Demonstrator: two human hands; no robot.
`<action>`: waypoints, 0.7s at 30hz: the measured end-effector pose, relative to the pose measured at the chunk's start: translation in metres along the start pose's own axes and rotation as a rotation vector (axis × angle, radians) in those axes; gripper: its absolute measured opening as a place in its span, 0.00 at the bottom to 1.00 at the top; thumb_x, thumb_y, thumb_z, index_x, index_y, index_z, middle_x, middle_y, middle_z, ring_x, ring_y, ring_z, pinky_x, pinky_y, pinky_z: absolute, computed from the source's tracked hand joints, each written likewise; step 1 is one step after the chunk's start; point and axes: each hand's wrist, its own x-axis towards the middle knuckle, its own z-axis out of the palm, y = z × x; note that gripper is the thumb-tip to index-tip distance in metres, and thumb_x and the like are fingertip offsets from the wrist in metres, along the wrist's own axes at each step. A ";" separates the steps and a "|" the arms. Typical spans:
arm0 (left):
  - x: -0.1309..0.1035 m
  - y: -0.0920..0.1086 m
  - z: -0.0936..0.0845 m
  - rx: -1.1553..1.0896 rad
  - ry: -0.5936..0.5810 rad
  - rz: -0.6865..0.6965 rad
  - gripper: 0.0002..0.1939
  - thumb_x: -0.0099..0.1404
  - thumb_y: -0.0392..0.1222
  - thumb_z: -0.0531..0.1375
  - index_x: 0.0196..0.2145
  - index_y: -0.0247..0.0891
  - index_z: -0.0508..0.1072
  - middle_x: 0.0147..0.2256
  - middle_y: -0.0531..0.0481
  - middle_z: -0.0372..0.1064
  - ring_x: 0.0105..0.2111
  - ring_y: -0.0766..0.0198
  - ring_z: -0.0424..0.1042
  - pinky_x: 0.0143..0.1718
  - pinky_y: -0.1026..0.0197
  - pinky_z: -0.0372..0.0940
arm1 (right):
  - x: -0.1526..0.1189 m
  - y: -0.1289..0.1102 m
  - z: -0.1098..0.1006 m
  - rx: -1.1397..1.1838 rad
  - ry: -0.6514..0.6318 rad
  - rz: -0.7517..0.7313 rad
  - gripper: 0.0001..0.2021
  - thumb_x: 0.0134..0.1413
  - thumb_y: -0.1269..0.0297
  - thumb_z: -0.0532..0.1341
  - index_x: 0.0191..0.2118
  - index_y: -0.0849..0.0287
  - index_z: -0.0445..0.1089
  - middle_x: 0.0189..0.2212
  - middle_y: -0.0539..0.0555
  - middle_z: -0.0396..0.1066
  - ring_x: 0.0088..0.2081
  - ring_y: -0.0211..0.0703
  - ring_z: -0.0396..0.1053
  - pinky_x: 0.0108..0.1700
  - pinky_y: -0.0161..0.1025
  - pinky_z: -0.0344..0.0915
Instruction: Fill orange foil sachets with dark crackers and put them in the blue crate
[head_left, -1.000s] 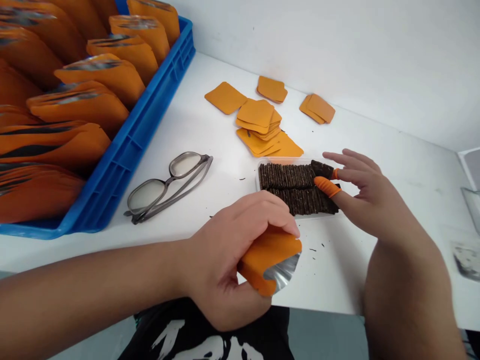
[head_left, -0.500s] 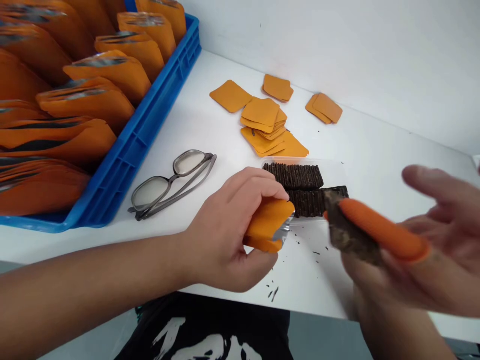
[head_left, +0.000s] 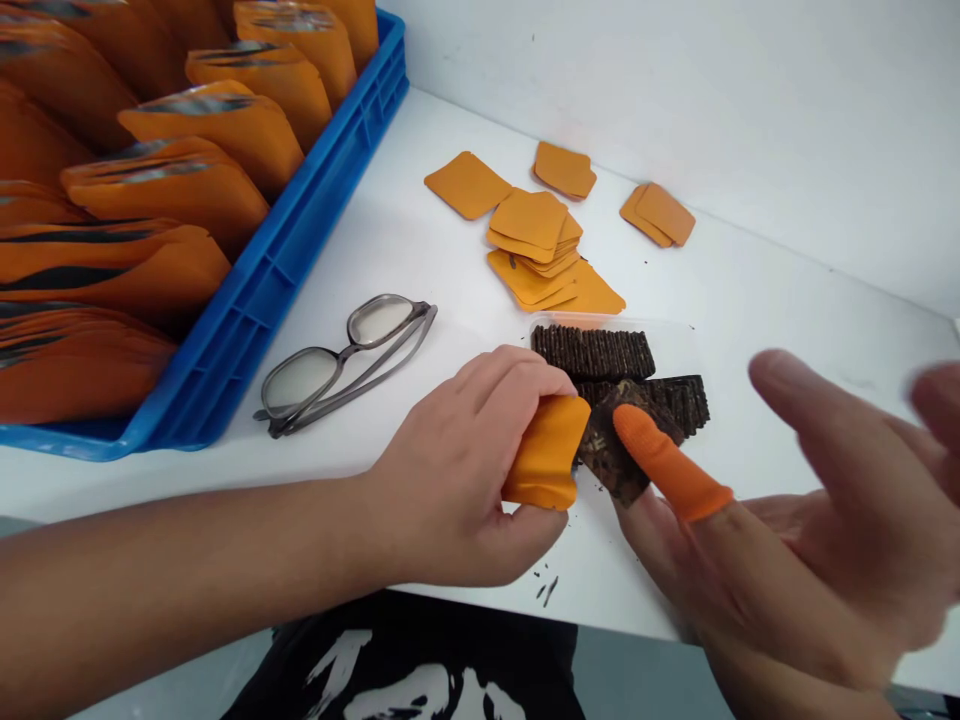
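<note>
My left hand [head_left: 480, 465] is closed round a small orange pouch [head_left: 549, 452], squeezing it so that its mouth faces right. In my right hand [head_left: 795, 540] a thin dark brown square piece [head_left: 619, 450] is pinched between the thumb and a finger that wears an orange finger cot [head_left: 671, 465]; the other fingers are spread. The piece's left edge is at the pouch's mouth, and whether it has entered cannot be made out. Behind it stands a clear plastic tray [head_left: 679, 328] holding two rows of similar dark slices [head_left: 592, 352].
A blue crate [head_left: 262, 290] full of orange pouches [head_left: 217, 125] stands at the left. Folded eyeglasses [head_left: 345, 355] lie beside it. Flat orange pouches [head_left: 529, 220] are piled behind the tray, with smaller stacks [head_left: 660, 213] near the wall. Dark crumbs [head_left: 550, 590] dot the white table.
My right hand has moved left with the dark piece, bringing it up to the pouch's mouth. My left hand keeps its hold on the pouch, now turned slightly.
</note>
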 end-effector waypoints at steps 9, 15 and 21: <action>0.004 0.001 -0.004 0.045 0.042 -0.001 0.29 0.55 0.37 0.59 0.55 0.28 0.65 0.50 0.39 0.66 0.52 0.55 0.67 0.55 0.50 0.67 | 0.020 -0.013 0.004 -0.401 0.033 -0.283 0.15 0.43 0.86 0.70 0.33 0.59 0.75 0.39 0.61 0.79 0.29 0.44 0.67 0.28 0.43 0.57; 0.002 0.000 -0.002 0.069 -0.012 -0.054 0.29 0.56 0.37 0.59 0.56 0.29 0.66 0.51 0.41 0.65 0.53 0.56 0.66 0.55 0.52 0.67 | 0.018 -0.014 0.006 -0.438 0.120 -0.283 0.17 0.39 0.88 0.70 0.28 0.57 0.71 0.38 0.58 0.78 0.28 0.41 0.59 0.32 0.45 0.56; 0.004 -0.002 -0.002 0.049 0.004 -0.053 0.29 0.56 0.38 0.60 0.56 0.30 0.66 0.51 0.41 0.66 0.53 0.56 0.66 0.55 0.52 0.67 | 0.016 -0.001 0.000 -0.163 0.103 -0.216 0.15 0.44 0.79 0.71 0.24 0.57 0.65 0.37 0.53 0.73 0.33 0.44 0.66 0.31 0.44 0.60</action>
